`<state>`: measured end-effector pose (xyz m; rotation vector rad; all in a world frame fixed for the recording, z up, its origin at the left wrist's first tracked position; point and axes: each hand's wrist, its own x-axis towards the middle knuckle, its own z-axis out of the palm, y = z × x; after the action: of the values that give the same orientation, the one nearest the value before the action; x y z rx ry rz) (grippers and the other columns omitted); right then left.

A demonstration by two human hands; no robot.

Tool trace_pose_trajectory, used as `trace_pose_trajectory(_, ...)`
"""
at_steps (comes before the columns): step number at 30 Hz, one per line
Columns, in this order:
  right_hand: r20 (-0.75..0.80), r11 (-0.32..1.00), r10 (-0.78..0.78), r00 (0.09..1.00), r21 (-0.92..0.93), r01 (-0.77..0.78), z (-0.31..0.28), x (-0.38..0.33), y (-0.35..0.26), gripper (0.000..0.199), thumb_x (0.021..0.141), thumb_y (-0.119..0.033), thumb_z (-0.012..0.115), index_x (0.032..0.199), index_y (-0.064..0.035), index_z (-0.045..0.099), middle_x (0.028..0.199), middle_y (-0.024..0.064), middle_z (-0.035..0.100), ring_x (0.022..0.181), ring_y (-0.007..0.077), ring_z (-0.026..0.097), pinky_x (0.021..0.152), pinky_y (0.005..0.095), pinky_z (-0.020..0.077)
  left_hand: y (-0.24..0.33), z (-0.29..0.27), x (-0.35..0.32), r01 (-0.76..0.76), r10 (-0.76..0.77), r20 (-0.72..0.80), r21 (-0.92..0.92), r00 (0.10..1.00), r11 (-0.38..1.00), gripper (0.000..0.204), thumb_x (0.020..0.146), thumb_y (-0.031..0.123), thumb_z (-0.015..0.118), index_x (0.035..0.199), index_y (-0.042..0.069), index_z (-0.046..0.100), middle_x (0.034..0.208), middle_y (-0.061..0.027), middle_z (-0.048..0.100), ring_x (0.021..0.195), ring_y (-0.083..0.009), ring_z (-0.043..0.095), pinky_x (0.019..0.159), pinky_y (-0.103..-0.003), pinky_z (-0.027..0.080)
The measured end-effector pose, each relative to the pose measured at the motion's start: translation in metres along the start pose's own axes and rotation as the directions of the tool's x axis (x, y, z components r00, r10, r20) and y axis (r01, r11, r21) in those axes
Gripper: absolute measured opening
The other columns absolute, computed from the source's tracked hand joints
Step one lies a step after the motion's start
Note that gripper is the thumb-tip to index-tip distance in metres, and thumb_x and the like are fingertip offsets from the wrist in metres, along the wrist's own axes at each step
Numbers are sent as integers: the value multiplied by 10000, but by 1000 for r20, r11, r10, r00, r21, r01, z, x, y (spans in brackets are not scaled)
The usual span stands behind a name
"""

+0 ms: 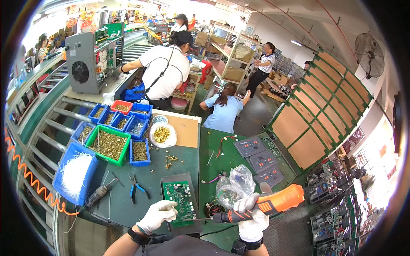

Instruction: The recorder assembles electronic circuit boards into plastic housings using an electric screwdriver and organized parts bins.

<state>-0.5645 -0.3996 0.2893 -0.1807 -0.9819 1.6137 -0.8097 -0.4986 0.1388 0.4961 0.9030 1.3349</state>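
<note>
While the rt hand (253,218) has its fingers clamped round an orange-and-black cordless screwdriver (273,202), the lt hand (157,216) curls its fingers near the tip of the long bit (198,219); can't tell if they're together on a small screw. Looks like prep for screw-driving, w/ the green PCB (179,198) on a dark plate (179,178) atop the surface (124,209); next move prob. calls for tipping the bit upright & aligning it w/ a hole.
</note>
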Motion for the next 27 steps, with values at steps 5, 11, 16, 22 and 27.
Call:
trace_pose_trajectory(5, -178, 995, -57, 982, -88, 42, 9, 4, -4, 330, 680, -247, 653, 876, -43, 484, 712, 45, 484, 633, 176, 473, 631, 313, 405, -10, 2, 0, 179, -171, 81, -102, 982, 979, 270, 906, 141, 633, 1090, -49, 583, 861, -59, 600, 690, -121, 525, 625, -255, 419)
trace_pose_trajectory(11, -174, 969, -238, 956, -109, 222, 25, 8, -10, 833, 782, -181, 597, 1471, 17, 171, 798, 25, 421, 657, 122, 392, 605, 285, 347, -13, 18, 1, 157, -125, 161, -205, 979, 966, 371, 963, 281, 553, 1108, -60, 576, 877, -68, 571, 722, -135, 489, 641, -270, 419)
trace_pose_trajectory(16, -197, 977, -213, 957, -33, 210, 11, 5, -4, 829, 787, -143, 599, 1478, -16, 160, 840, 69, 473, 689, 158, 456, 647, 321, 397, -23, 7, -1, 148, -100, 187, -263, 977, 953, 355, 965, 265, 548, 1106, -60, 576, 906, -80, 574, 743, -144, 506, 660, -271, 431)
trace_pose_trajectory(22, -164, 983, -184, 969, -35, 181, 16, 3, -3, 583, 785, -173, 620, 1275, 15, 367, 831, 70, 485, 701, 162, 470, 669, 327, 405, -21, 8, -7, 160, -89, 255, -270, 963, 949, 335, 947, 263, 580, 1072, -48, 579, 898, -76, 572, 740, -142, 506, 655, -263, 428)
trace_pose_trajectory(27, -221, 987, -159, 962, -57, 150, 21, 7, -4, 273, 763, -196, 631, 915, -33, 473, 776, 63, 476, 705, 162, 465, 679, 316, 398, -22, 10, -4, 198, -134, 224, -294, 965, 935, 309, 937, 260, 596, 1050, -28, 579, 883, -60, 561, 747, -134, 506, 642, -256, 419)
